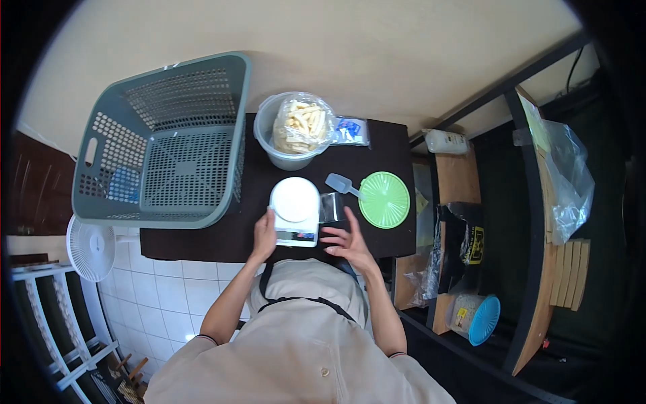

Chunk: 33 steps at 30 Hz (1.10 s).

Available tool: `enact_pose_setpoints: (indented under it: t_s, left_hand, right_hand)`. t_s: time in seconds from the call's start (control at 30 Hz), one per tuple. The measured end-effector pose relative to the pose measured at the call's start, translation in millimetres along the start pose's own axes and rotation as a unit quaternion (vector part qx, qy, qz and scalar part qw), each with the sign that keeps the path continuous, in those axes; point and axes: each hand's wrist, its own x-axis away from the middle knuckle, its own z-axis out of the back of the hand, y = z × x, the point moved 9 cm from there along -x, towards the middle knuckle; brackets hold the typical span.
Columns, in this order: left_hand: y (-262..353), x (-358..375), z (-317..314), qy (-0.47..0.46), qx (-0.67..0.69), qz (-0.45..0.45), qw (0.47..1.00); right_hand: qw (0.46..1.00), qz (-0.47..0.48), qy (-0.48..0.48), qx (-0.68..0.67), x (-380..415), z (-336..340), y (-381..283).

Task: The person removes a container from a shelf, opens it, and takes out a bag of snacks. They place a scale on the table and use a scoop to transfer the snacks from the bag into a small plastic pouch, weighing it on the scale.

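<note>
On the dark table, a white kitchen scale (295,210) with a small display stands near the front edge. My left hand (265,232) rests against the scale's left side, fingers along its edge. To the right of the scale, my right hand (349,241) has its fingers apart and nothing in them. Just above those fingers lies a small clear plastic packet (330,207), beside the scale. A translucent scoop (342,184) touches a round green lid (385,200). Behind the scale, a bag of pale sticks (303,126) sits in a clear tub (287,160).
A large grey-green basket (232,145) covers the table's left part. A flat blue-and-white packet (351,132) lies beside the tub. Wooden shelves (457,178) on the right hold a bottle (446,142) and a blue-lidded jar (482,320). A white fan (91,248) stands at the left.
</note>
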Motion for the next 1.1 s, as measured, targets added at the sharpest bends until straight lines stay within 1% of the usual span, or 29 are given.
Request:
enact_pose_setpoints:
  t_s: [0.03,0.07,0.1,0.13,0.17,0.2,0.23,0.27,0.3,0.33,0.37,0.4,0.43,0.47,0.5,0.53,0.57,0.6,0.67,0.73,0.77,0.8,0.83,0.87,0.9,0.97,1.03,1.07,1.1]
  left_hand:
    - [-3,0,3,-0.006,0.033,0.035,0.999]
    - [-7,1,10,-0.009,0.065,0.072,0.995]
    - [-58,-17,21,0.028,0.006,-0.01,1.0]
    - [-60,-17,28,0.04,0.004,-0.007,0.999]
    - [-71,-17,28,0.021,0.038,0.059,0.997]
    - [-79,-16,28,0.006,0.074,0.123,0.99]
    - [-67,-17,32,0.02,0.0,0.099,0.995]
    - [-67,-17,33,0.04,0.0,0.107,0.993]
    - [-63,-22,30,0.045,-0.024,0.088,0.995]
    - [-58,-28,27,0.044,-0.048,0.067,0.996]
    - [-61,-32,28,0.051,-0.046,0.069,0.995]
    - [-61,-36,27,0.053,-0.104,0.059,0.991]
    - [-59,-38,26,0.056,-0.162,0.048,0.984]
    - [-40,-32,25,0.064,-0.162,0.049,0.983]
    - [-19,-23,26,0.064,-0.271,0.046,0.959]
    - [-2,-14,26,0.064,-0.377,0.045,0.923]
    - [6,-5,31,0.151,-0.392,-0.046,0.906]
    - [9,4,33,0.158,-0.397,-0.043,0.903]
    - [-5,17,36,0.143,-0.294,0.061,0.943]
    - [-18,30,32,0.145,-0.31,0.06,0.938]
    - [-50,40,20,0.086,-0.158,0.171,0.969]
    - [-78,54,-2,0.022,0.001,0.274,0.961]
    - [-103,61,-22,-0.032,0.046,0.312,0.948]
    - [-101,71,-44,-0.091,0.073,0.322,0.94]
    - [-98,78,-58,-0.095,0.1,0.326,0.935]
    - [-88,83,-80,-0.097,0.125,0.324,0.933]
    - [-78,80,-83,-0.007,0.218,0.296,0.93]
    - [-80,77,-86,-0.004,0.219,0.293,0.931]
    - [-81,73,-85,0.022,0.239,0.279,0.93]
  right_hand:
    - [0.985,0.029,0.095,0.138,13,31,-11]
    - [0.945,0.072,0.202,0.247,24,92,-1]
    - [0.874,0.096,0.373,0.294,60,122,-32]
    - [0.722,0.172,0.496,0.451,99,151,-64]
    - [0.662,0.243,0.569,0.424,133,197,-69]
    - [0.593,0.25,0.625,0.441,163,207,-97]
    - [0.532,0.231,0.665,0.47,188,224,-117]
    - [0.477,0.251,0.68,0.497,204,247,-130]
    - [0.405,0.249,0.666,0.575,210,252,-146]
    - [0.451,0.18,0.642,0.594,207,272,-152]
    - [0.451,0.131,0.614,0.635,197,285,-152]
    - [0.447,0.082,0.584,0.673,186,298,-147]
    - [0.449,0.087,0.58,0.675,183,309,-144]
    - [0.482,0.025,0.533,0.695,171,328,-127]
    - [0.512,-0.038,0.479,0.712,160,345,-107]
    - [0.517,-0.033,0.471,0.714,158,360,-98]
    - [0.557,-0.036,0.464,0.688,157,380,-84]
    - [0.596,-0.04,0.456,0.66,157,395,-71]
    - [0.604,-0.024,0.425,0.673,152,415,-47]
    - [0.735,0.035,0.348,0.581,137,445,-12]
    - [0.645,0.024,0.355,0.676,141,431,-16]
    - [0.645,0.027,0.353,0.678,142,422,-18]
    - [0.63,0.003,0.382,0.676,146,429,-19]
    - [0.614,-0.021,0.411,0.674,152,434,-17]
    - [0.632,-0.107,0.436,0.632,159,425,-24]
    - [0.633,-0.085,0.437,0.633,164,447,-22]
    - [0.62,-0.041,0.448,0.643,171,462,-25]
    - [0.622,-0.037,0.446,0.643,169,463,-30]
    - [0.619,-0.068,0.442,0.646,171,468,-32]
